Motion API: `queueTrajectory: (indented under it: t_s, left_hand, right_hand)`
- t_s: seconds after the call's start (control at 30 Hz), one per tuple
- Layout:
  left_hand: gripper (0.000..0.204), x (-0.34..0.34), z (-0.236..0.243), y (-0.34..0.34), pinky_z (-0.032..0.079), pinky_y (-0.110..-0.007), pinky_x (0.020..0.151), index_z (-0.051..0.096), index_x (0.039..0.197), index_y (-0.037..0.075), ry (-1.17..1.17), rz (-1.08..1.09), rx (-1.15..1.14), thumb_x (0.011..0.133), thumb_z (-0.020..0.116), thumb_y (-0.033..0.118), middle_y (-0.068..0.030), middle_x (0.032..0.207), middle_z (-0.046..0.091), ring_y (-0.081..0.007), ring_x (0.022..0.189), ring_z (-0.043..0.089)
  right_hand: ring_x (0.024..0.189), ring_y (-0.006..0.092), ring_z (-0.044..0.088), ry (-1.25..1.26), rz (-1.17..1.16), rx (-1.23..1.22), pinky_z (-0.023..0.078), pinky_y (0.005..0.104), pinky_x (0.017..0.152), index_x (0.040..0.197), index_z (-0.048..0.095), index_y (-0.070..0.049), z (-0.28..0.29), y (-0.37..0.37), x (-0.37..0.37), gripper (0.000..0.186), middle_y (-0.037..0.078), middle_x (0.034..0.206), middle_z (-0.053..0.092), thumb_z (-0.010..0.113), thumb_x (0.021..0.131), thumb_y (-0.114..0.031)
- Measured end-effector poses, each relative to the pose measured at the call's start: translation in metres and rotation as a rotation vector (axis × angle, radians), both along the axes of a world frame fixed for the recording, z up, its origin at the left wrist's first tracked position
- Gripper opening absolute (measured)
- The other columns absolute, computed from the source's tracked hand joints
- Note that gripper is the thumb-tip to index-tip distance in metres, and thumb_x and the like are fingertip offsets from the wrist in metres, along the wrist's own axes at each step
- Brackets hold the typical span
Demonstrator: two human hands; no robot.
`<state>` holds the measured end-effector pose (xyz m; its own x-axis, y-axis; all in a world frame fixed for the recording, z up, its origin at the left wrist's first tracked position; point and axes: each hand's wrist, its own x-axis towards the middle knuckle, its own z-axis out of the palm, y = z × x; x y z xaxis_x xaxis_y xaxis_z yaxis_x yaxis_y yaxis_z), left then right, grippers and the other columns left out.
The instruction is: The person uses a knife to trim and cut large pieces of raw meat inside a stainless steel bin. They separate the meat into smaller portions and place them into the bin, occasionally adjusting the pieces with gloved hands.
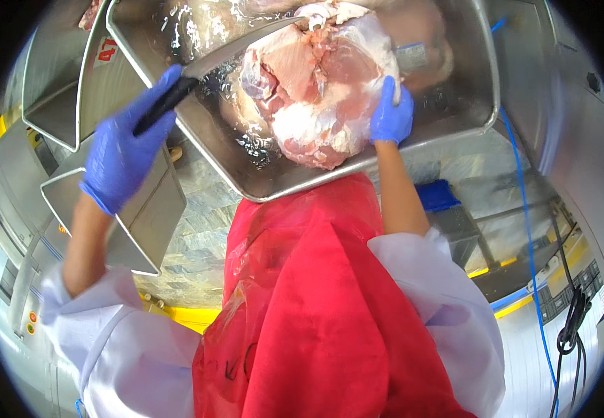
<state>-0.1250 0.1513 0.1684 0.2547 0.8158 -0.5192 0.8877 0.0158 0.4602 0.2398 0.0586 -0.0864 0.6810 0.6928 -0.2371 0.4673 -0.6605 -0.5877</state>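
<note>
The person's left hand (126,152), gloved in blue, was closed around the black handle of a long knife (228,56), its blade slanting up and rightward to the far end of a large raw piece of meat (326,97). That piece lay in a metal tub (463,104), near its front wall, with wet liquid beside it. The right hand (393,118), also gloved, rested its fingers against the meat's right edge; whether it pinched could not be told. A red apron (309,313) hung below the tub.
</note>
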Motion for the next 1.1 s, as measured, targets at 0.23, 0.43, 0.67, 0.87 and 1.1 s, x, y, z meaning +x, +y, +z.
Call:
queueTrajectory:
  t_s: [0.23, 0.43, 0.67, 0.87, 1.1]
  left_hand:
    - [0.044, 0.046, 0.034, 0.085, 0.044, -0.034, 0.063, 0.059, 0.142, 0.017, 0.139, -0.384, -0.034, 0.098, 0.063, 0.018, -0.0146, 0.073, 0.056, -0.0122, 0.064, 0.043]
    - [0.04, 0.064, 0.021, 0.116, 0.05, -0.04, 0.076, 0.063, 0.137, 0.016, 0.302, -0.739, 0.177, 0.099, 0.059, 0.026, -0.0172, 0.093, 0.068, -0.0316, 0.079, 0.063]
    - [0.023, 0.166, 0.036, 0.111, 0.053, -0.046, 0.085, 0.071, 0.114, 0.011, 0.749, -0.791, -0.005, 0.098, 0.058, 0.022, -0.0162, 0.102, 0.072, -0.0351, 0.098, 0.068]
    - [0.036, 0.139, -0.017, 0.088, 0.055, -0.049, 0.079, 0.061, 0.133, 0.02, 0.659, -0.71, 0.099, 0.102, 0.052, 0.036, -0.0155, 0.099, 0.073, -0.0371, 0.092, 0.07]
    - [0.047, 0.086, -0.028, 0.015, 0.054, -0.054, 0.077, 0.049, 0.147, 0.026, 0.533, -0.314, 0.084, 0.103, 0.05, 0.042, -0.0216, 0.101, 0.071, -0.0419, 0.091, 0.069]
  right_hand:
    - [0.104, 0.0369, 0.066, 0.026, -0.08, -0.01, 0.052, 0.0461, 0.09, 0.115, 0.072, -0.007, 0.001, 0.003, -0.002, 0.056, 0.018, 0.113, 0.069, 0.065, 0.091, -0.058]
    - [0.103, 0.0362, 0.066, 0.008, -0.072, -0.012, 0.052, 0.0457, 0.089, 0.115, 0.071, -0.007, 0.0, 0.001, -0.002, 0.057, 0.017, 0.112, 0.069, 0.066, 0.09, -0.058]
    - [0.103, 0.038, 0.065, 0.04, -0.051, -0.007, 0.051, 0.047, 0.089, 0.115, 0.071, -0.007, 0.008, 0.004, -0.008, 0.058, 0.019, 0.112, 0.068, 0.065, 0.091, -0.059]
    - [0.104, 0.0372, 0.066, -0.038, -0.093, -0.087, 0.052, 0.0478, 0.087, 0.116, 0.07, -0.008, 0.021, -0.002, -0.001, 0.06, 0.018, 0.112, 0.068, 0.068, 0.087, -0.06]
    - [0.102, 0.036, 0.066, -0.087, -0.021, -0.065, 0.054, 0.0473, 0.085, 0.115, 0.07, -0.009, 0.03, 0.004, -0.003, 0.062, 0.017, 0.112, 0.067, 0.069, 0.084, -0.062]
